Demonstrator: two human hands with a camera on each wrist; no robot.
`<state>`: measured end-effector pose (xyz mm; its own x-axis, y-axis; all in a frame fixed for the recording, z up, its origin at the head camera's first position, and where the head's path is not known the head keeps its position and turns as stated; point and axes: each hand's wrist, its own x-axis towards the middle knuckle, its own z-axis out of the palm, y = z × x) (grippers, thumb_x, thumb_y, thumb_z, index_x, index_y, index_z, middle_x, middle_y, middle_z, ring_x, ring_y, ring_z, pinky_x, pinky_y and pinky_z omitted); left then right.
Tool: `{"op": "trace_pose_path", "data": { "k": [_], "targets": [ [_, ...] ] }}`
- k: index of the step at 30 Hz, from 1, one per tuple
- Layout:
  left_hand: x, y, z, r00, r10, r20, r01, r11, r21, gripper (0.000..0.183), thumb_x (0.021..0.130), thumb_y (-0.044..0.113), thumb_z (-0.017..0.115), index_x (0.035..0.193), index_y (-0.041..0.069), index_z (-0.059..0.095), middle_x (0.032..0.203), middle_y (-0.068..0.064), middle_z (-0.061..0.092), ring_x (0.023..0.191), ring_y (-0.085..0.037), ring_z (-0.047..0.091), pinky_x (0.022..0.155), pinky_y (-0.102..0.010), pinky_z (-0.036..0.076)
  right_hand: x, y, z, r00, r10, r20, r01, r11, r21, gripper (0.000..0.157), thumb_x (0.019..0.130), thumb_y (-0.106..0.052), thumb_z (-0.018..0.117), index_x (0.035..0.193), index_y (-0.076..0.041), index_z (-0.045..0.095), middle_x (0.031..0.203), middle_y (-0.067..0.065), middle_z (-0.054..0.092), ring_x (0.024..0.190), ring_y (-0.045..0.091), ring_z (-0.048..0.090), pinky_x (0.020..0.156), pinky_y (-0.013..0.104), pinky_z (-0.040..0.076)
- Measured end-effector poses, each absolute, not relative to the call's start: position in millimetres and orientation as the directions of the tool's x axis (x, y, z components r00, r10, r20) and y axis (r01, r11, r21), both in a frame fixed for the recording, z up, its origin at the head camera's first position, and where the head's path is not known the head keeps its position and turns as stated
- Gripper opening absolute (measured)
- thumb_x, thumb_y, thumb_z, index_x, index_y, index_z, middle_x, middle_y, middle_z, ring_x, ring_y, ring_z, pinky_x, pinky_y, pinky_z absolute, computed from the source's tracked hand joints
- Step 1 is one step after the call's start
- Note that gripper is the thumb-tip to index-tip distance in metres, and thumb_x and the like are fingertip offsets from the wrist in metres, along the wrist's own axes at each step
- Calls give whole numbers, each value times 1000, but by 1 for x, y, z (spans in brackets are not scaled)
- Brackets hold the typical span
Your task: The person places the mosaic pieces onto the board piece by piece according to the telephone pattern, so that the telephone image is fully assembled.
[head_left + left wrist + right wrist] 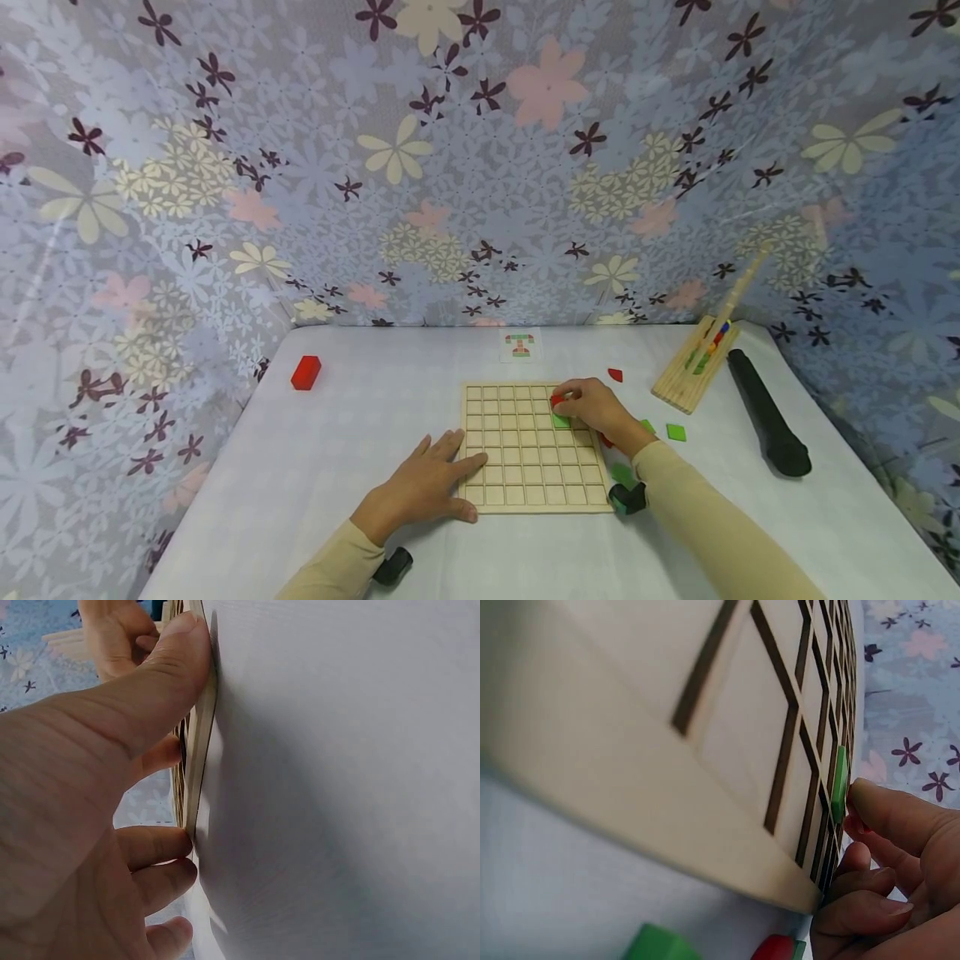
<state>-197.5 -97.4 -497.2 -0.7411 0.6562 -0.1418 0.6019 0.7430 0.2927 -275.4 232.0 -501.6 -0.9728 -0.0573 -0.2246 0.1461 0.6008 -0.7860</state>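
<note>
A wooden grid board (525, 467) lies on the white table. At its upper right, my right hand (600, 410) pinches a small red piece (557, 401) between thumb and fingers, partly hidden by them. Just below that piece a green square tile (561, 422) sits on the grid; the right wrist view shows the tile (840, 784) right at my fingertips. My left hand (420, 487) is spread at the board's left edge, index finger reaching over the frame. Seen from the left wrist, thumb and fingers touch the board's side (199, 742).
A pattern card (520, 345) lies behind the board. Right of it are a red piece (615, 375), a green tile (676, 432) and other pieces partly under my forearm. Farther right stand a wooden rack (678, 392) with coloured pieces and a black microphone (768, 417). A red block (306, 372) is far left.
</note>
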Motion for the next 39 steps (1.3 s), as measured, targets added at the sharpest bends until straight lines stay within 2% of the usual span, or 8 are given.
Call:
{"op": "trace_pose_path", "data": {
  "k": [5, 13, 22, 27, 30, 34, 37, 39],
  "targets": [
    [-197, -98, -496, -739, 659, -139, 606, 741, 289, 87, 79, 62, 72, 155, 29, 46, 165, -20, 27, 153, -37, 26, 123, -60, 22, -274, 233, -500, -973, -61, -224, 144, 599, -788, 34, 94, -20, 73, 127, -10, 70, 114, 13, 63, 99, 28, 55, 80, 39, 49],
    [-198, -98, -497, -740, 658, -137, 604, 741, 293, 87, 79, 62, 72, 155, 29, 46, 165, -20, 27, 153, -37, 25, 123, -61, 21, -270, 238, -499, -972, -54, -229, 149, 613, -776, 30, 97, -14, 67, 125, -6, 71, 139, 18, 60, 131, 38, 53, 102, 52, 50],
    [-198, -98, -498, -738, 663, -127, 612, 736, 290, 87, 79, 62, 72, 155, 29, 46, 165, -20, 28, 153, -37, 26, 122, -63, 21, -266, 244, -497, -972, -90, -216, 125, 580, -805, 29, 99, -18, 65, 124, -5, 71, 145, 18, 56, 135, 41, 49, 106, 54, 47],
    [-199, -99, -497, -733, 670, -114, 624, 731, 276, 86, 79, 63, 72, 154, 29, 46, 165, -21, 29, 153, -38, 27, 121, -65, 22, -262, 265, -486, -983, -94, -157, 78, 562, -824, 36, 104, -21, 60, 133, -1, 65, 142, 21, 58, 128, 38, 56, 100, 51, 51],
    [-199, -99, -497, -738, 665, -113, 626, 737, 255, 87, 79, 63, 71, 154, 29, 47, 164, -20, 30, 152, -38, 28, 120, -66, 22, -256, 283, -474, -987, -81, -141, 79, 520, -851, 41, 105, -24, 59, 137, 1, 61, 143, 22, 56, 109, 33, 60, 86, 43, 53],
    [-199, -98, -497, -745, 656, -122, 617, 747, 248, 87, 78, 64, 72, 154, 29, 47, 164, -20, 31, 152, -38, 29, 120, -66, 22, -245, 314, -463, -988, -42, -146, 109, 467, -878, 48, 104, -29, 60, 141, 2, 57, 118, 23, 60, 74, 24, 49, 60, 37, 44],
    [-198, -97, -497, -745, 655, -128, 615, 748, 249, 87, 78, 65, 71, 154, 30, 47, 163, -21, 32, 152, -38, 29, 120, -66, 21, -236, 339, -462, -988, -1, -153, 136, 459, -878, 52, 104, -32, 61, 143, 2, 54, 93, 15, 53, 66, 20, 45, 56, 37, 40],
    [-199, -96, -497, -746, 653, -131, 615, 750, 244, 88, 78, 66, 71, 154, 30, 46, 163, -21, 32, 152, -38, 29, 120, -66, 21, -232, 354, -463, -988, 19, -155, 146, 467, -872, 54, 104, -32, 60, 145, 2, 51, 88, 9, 52, 69, 20, 45, 57, 37, 41]
  ]
}}
